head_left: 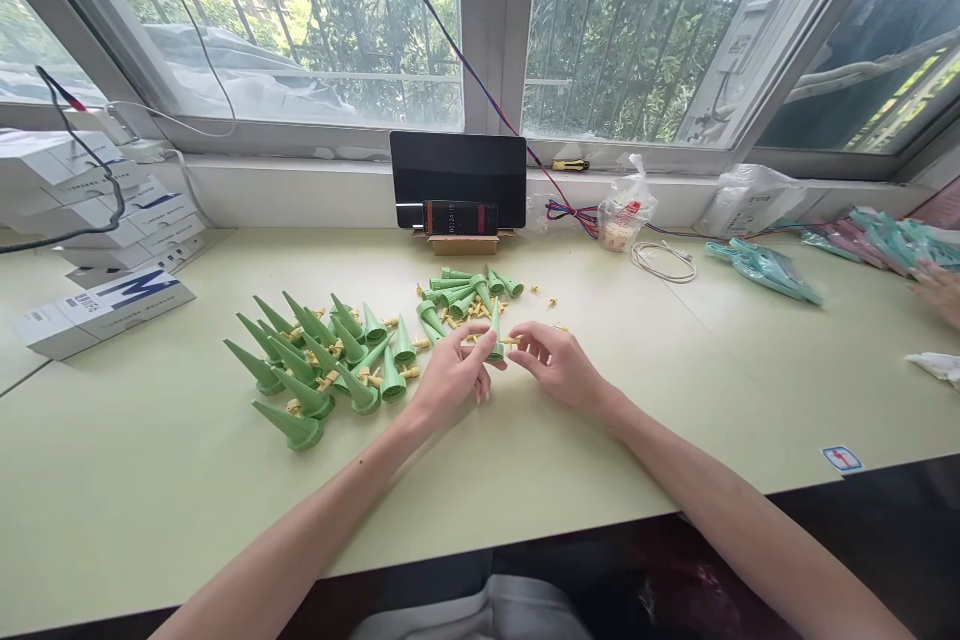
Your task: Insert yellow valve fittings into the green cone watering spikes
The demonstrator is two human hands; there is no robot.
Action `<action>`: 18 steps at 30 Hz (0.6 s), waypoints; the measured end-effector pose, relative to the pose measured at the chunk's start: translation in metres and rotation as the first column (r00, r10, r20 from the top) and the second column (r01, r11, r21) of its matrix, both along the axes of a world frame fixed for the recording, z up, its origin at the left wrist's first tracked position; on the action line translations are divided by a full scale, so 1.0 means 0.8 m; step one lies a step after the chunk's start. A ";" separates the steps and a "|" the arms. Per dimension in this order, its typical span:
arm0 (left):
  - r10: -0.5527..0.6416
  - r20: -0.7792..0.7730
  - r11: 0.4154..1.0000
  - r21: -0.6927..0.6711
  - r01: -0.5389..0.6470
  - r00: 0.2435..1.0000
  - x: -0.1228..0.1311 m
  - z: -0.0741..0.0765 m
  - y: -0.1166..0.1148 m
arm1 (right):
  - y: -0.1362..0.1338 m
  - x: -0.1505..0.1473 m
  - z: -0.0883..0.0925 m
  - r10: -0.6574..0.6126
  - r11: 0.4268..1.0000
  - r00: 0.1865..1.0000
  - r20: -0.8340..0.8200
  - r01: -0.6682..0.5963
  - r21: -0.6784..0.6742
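My left hand (454, 375) is closed around a green plastic watering spike (496, 328), its tip pointing up. From the right, my right hand (559, 365) pinches a small yellow valve (513, 340) against the side of that spike, near its wide end; whether the valve is seated there I cannot tell. Just behind my hands lies a loose pile of green spikes (454, 294) with small yellow valves (474, 312) among them. Left of my left hand several green spikes (289, 428) stand or lean in a group, with yellow valves (328, 380) on their sides.
A black tablet (459, 170) and a phone with a timer (460, 218) stand on a cardboard support (463, 245). White boxes (105, 310) are stacked at left. A bagged cup (625, 210), a white cable (664, 262) and bagged teal items (765, 270) lie right. Another person's hand (941, 290) shows at the edge.
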State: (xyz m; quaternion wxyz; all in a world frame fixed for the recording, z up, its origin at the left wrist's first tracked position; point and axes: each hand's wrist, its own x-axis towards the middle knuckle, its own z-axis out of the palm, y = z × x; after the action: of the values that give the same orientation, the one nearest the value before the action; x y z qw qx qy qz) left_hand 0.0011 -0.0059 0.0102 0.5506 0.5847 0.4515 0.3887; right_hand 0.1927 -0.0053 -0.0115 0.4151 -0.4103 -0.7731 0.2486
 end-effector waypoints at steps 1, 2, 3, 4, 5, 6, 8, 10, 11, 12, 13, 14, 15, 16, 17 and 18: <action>-0.008 0.003 1.000 -0.003 0.008 1.000 0.000 0.000 0.000 | 0.000 0.000 0.000 -0.003 1.000 1.000 0.001 0.003 0.017; -0.020 0.007 1.000 -0.005 0.020 1.000 0.000 0.000 0.000 | 0.000 0.000 -0.001 -0.007 0.999 1.000 0.001 0.007 0.032; -0.034 0.010 0.999 -0.006 0.034 0.999 0.001 0.000 0.000 | 0.000 0.000 -0.001 -0.011 0.999 1.000 0.003 0.011 0.045; -0.048 0.013 0.999 -0.007 0.048 0.999 0.001 0.000 0.000 | 0.001 0.000 -0.001 -0.014 0.998 1.000 0.004 0.014 0.055; -0.061 0.015 0.998 -0.007 0.061 0.998 0.001 -0.001 0.000 | 0.001 0.000 -0.001 -0.018 0.998 1.000 0.007 0.018 0.063; -0.073 0.017 0.997 -0.007 0.073 0.997 0.001 -0.001 0.000 | 0.001 0.001 -0.001 -0.022 0.997 1.000 0.010 0.021 0.069; -0.092 0.023 0.996 -0.011 0.092 0.995 0.000 -0.001 0.000 | 0.002 0.001 -0.001 -0.028 0.996 0.999 0.015 0.027 0.080; -0.104 0.029 0.994 -0.015 0.104 0.994 -0.001 -0.001 0.001 | 0.002 0.002 -0.003 -0.032 0.995 0.999 0.020 0.030 0.094; -0.104 0.029 0.994 -0.015 0.105 0.994 -0.002 -0.001 0.002 | 0.002 0.002 -0.003 -0.031 0.994 0.999 0.022 0.029 0.102; -0.103 0.027 0.995 -0.012 0.103 0.994 -0.003 -0.001 0.002 | 0.003 0.003 -0.004 -0.032 0.993 0.999 0.025 0.029 0.110; -0.100 0.022 0.995 -0.006 0.100 0.995 -0.004 -0.001 0.003 | 0.003 0.003 -0.005 -0.032 0.993 0.999 0.029 0.028 0.118; -0.096 0.015 0.995 0.003 0.096 0.995 -0.005 -0.002 0.004 | 0.003 0.003 -0.005 -0.033 0.992 0.999 0.034 0.028 0.126; -0.093 0.006 0.996 0.014 0.093 0.996 -0.007 -0.002 0.004 | 0.002 0.002 -0.006 -0.035 0.991 0.999 0.040 0.029 0.134; -0.091 -0.003 0.996 0.025 0.091 0.996 -0.008 -0.003 0.005 | 0.002 0.002 -0.006 -0.038 0.990 0.998 0.047 0.031 0.140; -0.091 -0.011 0.995 0.034 0.091 0.996 -0.009 -0.004 0.005 | 0.002 0.002 -0.007 -0.041 0.989 0.998 0.052 0.033 0.144; -0.091 -0.017 0.995 0.041 0.091 0.996 -0.009 -0.005 0.005 | 0.002 0.002 -0.007 -0.043 0.989 0.997 0.056 0.034 0.146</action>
State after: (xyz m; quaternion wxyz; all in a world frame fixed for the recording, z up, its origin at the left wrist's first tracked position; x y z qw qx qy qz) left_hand -0.0063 -0.0016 0.0062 0.5518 0.6191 0.4204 0.3681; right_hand 0.1942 -0.0037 -0.0168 0.4254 -0.4010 -0.7931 0.1712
